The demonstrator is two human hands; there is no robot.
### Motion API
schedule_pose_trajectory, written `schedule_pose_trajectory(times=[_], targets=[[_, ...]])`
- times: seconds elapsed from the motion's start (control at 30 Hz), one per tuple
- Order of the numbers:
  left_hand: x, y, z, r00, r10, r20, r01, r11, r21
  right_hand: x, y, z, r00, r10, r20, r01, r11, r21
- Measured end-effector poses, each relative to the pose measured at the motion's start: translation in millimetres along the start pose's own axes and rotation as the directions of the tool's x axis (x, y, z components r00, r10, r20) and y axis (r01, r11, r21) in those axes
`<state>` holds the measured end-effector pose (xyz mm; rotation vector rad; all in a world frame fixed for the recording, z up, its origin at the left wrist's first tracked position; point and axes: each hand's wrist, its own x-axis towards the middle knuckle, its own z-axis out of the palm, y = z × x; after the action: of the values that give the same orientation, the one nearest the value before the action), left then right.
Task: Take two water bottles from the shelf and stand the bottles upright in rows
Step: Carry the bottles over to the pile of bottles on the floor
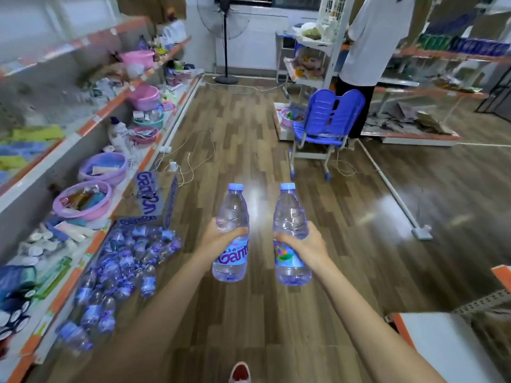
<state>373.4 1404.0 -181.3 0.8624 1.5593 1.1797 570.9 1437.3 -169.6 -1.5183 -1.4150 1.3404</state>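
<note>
Two bottles in hand, now hunting for the row spot

I'm holding one water bottle in each hand out over the wooden floor, lower middle of the frame, both upright with caps up. My left hand is wrapping tight around the left bottle at its waist just above the label, and my right hand is closing around the right bottle the same way. I'm guessing the picking-up part is done and the carrying is on. The jumbled pile of bottles is lying at lower left by the shelf. Next I'm needing a flat spot to set these down standing, side by side, without tipping them.
</note>
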Motion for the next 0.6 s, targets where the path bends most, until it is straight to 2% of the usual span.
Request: schedule_pose_trajectory(times=[0.17, 0.27, 0.37, 0.6], targets=[[79.3, 19.4, 19.4, 0.997, 0.007, -0.071, -0.008, 1.000, -0.027, 85.8, -15.7, 0.4, 0.999, -0.014, 0.042, 0.014, 1.000, -0.017], [119.4, 30.6, 32.3, 0.994, -0.041, -0.105, 0.034, 0.997, -0.068, 139.1, -24.9, 0.3, 0.996, -0.020, 0.085, 0.023, 0.999, -0.028], [165.0, 35.1, 39.7, 0.990, 0.003, -0.138, -0.007, 0.999, -0.031, 201.8, -30.8, 2.4, 0.991, 0.001, 0.133, 0.005, 0.999, -0.049], [250.0, 55.5, 62.9, 0.895, -0.084, -0.438, 0.033, 0.992, -0.123, 343.4, -47.3, 7.6, 0.934, -0.016, 0.357, 0.046, 0.996, -0.075]])
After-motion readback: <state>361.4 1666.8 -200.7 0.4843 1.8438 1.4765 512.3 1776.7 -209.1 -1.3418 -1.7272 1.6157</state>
